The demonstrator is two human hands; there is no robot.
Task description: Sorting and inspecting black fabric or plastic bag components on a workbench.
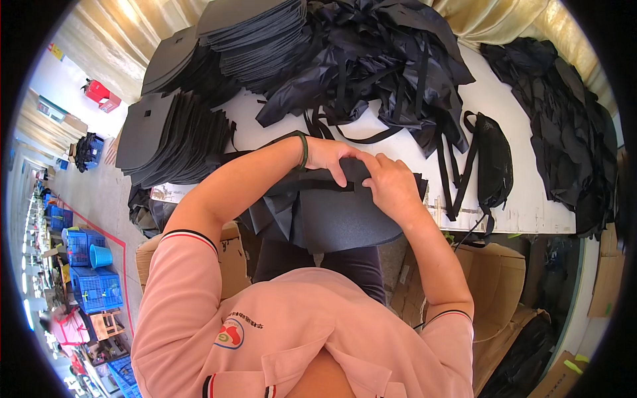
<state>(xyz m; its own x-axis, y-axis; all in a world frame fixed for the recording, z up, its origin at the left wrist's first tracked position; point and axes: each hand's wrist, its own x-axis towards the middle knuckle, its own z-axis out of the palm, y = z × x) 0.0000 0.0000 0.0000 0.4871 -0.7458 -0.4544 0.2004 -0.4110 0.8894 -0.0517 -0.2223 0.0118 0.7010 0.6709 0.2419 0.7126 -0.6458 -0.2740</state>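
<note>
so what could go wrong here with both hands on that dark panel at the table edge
1. The dark foam panel juts past the table edge, held only by the left hand and right hand; a loose grip might let it slide to the lap.
2. Loose black straps trail beside the right hand and could snag the fingers.
3. The leaning stack of panels near the left elbow might topple if bumped.
</note>
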